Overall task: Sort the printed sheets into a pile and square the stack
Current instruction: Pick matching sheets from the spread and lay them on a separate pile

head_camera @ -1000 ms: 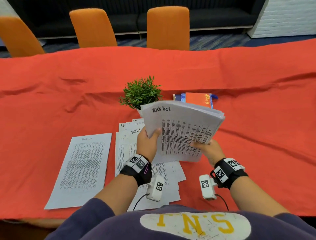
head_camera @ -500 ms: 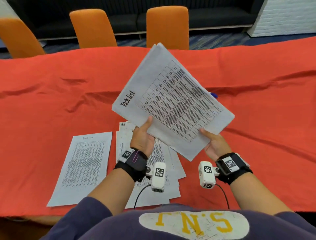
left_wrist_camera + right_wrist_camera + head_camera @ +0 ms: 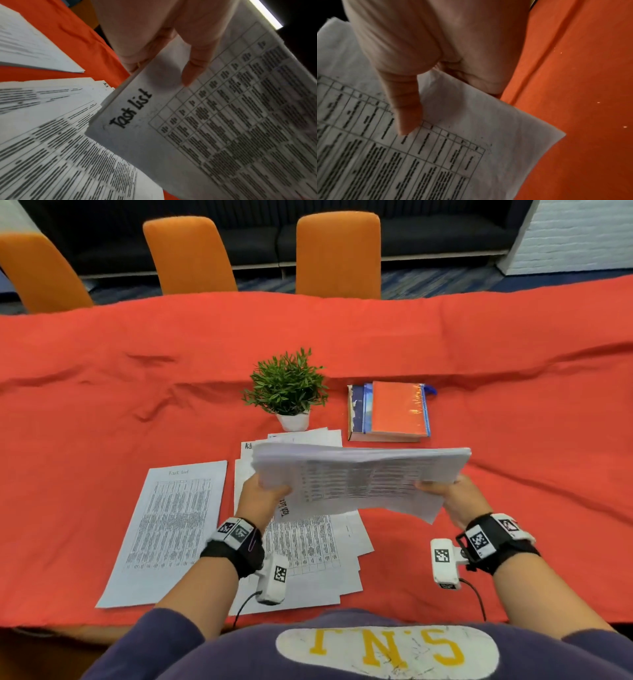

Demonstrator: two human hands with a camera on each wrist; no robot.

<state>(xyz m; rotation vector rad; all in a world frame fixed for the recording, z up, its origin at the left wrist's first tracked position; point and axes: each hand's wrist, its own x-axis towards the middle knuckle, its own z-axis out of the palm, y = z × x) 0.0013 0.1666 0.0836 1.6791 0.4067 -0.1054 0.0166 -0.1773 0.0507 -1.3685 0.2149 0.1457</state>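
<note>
Head view: my left hand (image 3: pixel 262 496) and right hand (image 3: pixel 455 498) grip the Task list stack (image 3: pixel 359 477) by its short ends, long axis nine-to-three, above the loose sheets (image 3: pixel 308 556) at six o'clock.

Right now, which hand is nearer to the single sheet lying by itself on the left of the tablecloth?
Left. The left hand grips the held stack's left end, just right of the single sheet. The right hand grips the stack's far end, farther from it.
</note>
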